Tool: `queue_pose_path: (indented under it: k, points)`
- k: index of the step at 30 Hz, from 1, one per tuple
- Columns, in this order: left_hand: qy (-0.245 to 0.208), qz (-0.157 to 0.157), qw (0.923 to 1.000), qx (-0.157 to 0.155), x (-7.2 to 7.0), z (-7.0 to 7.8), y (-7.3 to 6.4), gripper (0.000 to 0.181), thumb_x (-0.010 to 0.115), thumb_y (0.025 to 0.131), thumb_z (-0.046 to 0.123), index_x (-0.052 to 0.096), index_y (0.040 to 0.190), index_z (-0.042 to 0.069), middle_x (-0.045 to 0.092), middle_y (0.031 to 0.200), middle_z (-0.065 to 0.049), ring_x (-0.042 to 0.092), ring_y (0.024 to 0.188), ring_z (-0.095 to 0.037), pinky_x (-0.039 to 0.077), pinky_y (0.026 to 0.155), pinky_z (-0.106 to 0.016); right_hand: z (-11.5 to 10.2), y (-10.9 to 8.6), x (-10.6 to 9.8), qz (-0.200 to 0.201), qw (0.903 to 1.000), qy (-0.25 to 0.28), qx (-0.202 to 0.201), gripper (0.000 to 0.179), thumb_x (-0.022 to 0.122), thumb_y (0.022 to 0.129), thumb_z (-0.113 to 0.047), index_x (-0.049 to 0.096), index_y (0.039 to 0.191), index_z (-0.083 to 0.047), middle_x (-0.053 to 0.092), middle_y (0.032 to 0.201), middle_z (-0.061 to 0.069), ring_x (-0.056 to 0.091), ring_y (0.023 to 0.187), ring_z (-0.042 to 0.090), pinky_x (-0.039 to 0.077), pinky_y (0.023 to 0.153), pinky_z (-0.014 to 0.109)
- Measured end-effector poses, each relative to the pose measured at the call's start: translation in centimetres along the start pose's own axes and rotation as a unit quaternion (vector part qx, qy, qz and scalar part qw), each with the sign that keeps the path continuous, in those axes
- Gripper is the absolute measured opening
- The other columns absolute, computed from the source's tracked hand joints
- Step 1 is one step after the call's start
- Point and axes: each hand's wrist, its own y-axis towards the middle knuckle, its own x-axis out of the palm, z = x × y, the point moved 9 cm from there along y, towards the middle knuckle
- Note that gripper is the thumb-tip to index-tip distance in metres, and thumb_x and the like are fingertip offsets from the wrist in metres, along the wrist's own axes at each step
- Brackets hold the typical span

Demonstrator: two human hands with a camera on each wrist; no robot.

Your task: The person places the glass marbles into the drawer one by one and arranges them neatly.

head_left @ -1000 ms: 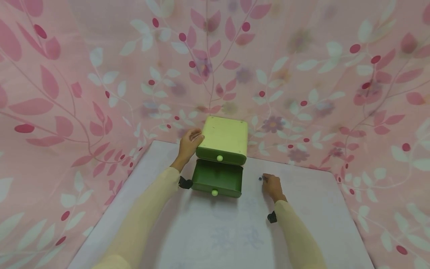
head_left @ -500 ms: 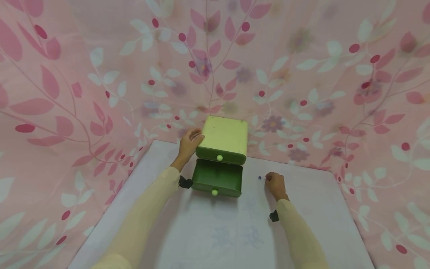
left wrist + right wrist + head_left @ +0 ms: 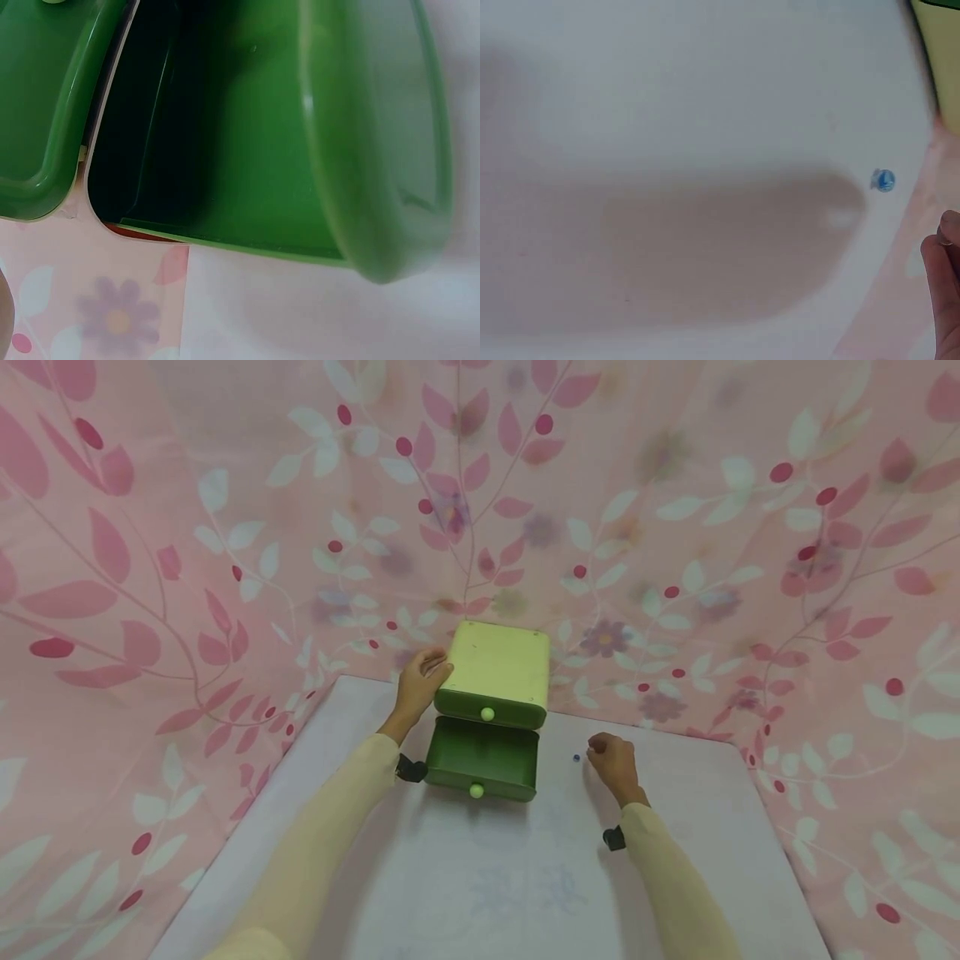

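A small two-drawer cabinet (image 3: 498, 664) with a pale yellow-green shell stands upright at the table's far side. Its lower green drawer (image 3: 483, 752) is pulled out, and the inside is bare in the left wrist view. My left hand (image 3: 422, 683) rests against the cabinet's left side, thumb at the upper edge. To the right of the cabinet, my right hand (image 3: 615, 764) pinches a small clear marble (image 3: 945, 239) between thumb and finger, raised over the table. A glass marble with blue inside (image 3: 883, 180) lies on the table just left of that hand.
The table (image 3: 510, 877) has a white cover with faint blue marks. Pink floral cloth (image 3: 637, 568) rises behind and on both sides. The upper drawer (image 3: 488, 710) is closed. Black wrist cameras (image 3: 410, 768) sit at both cuffs.
My right hand has drawn back from the blue marble and lifted slightly with the clear marble in its fingertips. The blue marble stays on the table. My left hand keeps its place at the cabinet.
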Motion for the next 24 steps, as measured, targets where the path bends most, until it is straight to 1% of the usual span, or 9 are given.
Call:
queue_pose_path:
  k: [3, 5, 10, 15, 20, 24]
  points:
    - [-0.001, -0.002, 1.0, 0.001, 0.0, 0.0, 0.0, 0.044, 0.064, 0.093, 0.003, 0.05, 0.134, -0.007, 0.052, 0.134, -0.026, 0.046, 0.129, -0.041, 0.041, 0.108, -0.046, -0.8, 0.1, -0.3, 0.013, 0.9997, 0.007, -0.021, 0.014, 0.07, 0.086, -0.002, 0.072, 0.1, 0.002, 0.071, 0.094, 0.016, 0.067, 0.085, 0.028, 0.059, 0.074, 0.042]
    - [-0.003, -0.004, 1.0, 0.002, 0.1, 0.1, 0.0, 0.045, 0.064, 0.093, 0.003, 0.049, 0.134, -0.009, 0.051, 0.135, -0.028, 0.046, 0.129, -0.042, 0.04, 0.108, -0.047, -1.4, 0.1, -0.5, 0.02, 0.999, 0.01, -0.04, 0.014, 0.071, 0.085, -0.001, 0.072, 0.099, 0.002, 0.072, 0.093, 0.016, 0.068, 0.085, 0.028, 0.06, 0.072, 0.042]
    - [-0.007, -0.002, 1.0, 0.003, 0.1, 0.2, 0.0, 0.045, 0.064, 0.093, 0.002, 0.049, 0.133, -0.011, 0.049, 0.135, -0.033, 0.044, 0.129, -0.044, 0.04, 0.109, -0.048, -3.1, 0.1, -1.1, 0.037, 0.9958, 0.021, -0.081, 0.015, 0.073, 0.083, 0.0, 0.072, 0.097, 0.003, 0.072, 0.089, 0.016, 0.069, 0.081, 0.029, 0.06, 0.068, 0.041]
    - [-0.009, -0.003, 0.9999, 0.006, 0.1, 0.2, 0.0, 0.044, 0.064, 0.093, 0.003, 0.05, 0.133, -0.009, 0.05, 0.135, -0.03, 0.045, 0.13, -0.044, 0.039, 0.109, -0.047, -4.6, -0.2, -1.4, 0.041, 0.9939, 0.045, -0.092, 0.014, 0.075, 0.081, 0.0, 0.073, 0.095, 0.002, 0.073, 0.086, 0.015, 0.071, 0.077, 0.026, 0.061, 0.065, 0.039]
    - [-0.001, -0.001, 1.0, 0.003, 0.0, 0.1, 0.0, 0.044, 0.064, 0.094, 0.004, 0.051, 0.134, -0.007, 0.052, 0.135, -0.027, 0.045, 0.13, -0.042, 0.04, 0.109, -0.046, -6.1, -0.5, -1.6, 0.04, 0.9921, 0.061, -0.102, 0.015, 0.076, 0.081, -0.001, 0.074, 0.095, 0.001, 0.073, 0.087, 0.014, 0.071, 0.079, 0.026, 0.061, 0.066, 0.037]
    - [-0.005, -0.003, 1.0, 0.008, 0.1, 0.2, 0.0, 0.044, 0.065, 0.094, 0.005, 0.051, 0.134, -0.007, 0.052, 0.134, -0.028, 0.045, 0.13, -0.043, 0.039, 0.11, -0.048, -7.1, -0.7, -1.5, 0.035, 0.99, 0.079, -0.111, 0.014, 0.077, 0.081, -0.001, 0.074, 0.094, -0.001, 0.073, 0.086, 0.013, 0.072, 0.078, 0.025, 0.061, 0.062, 0.034]
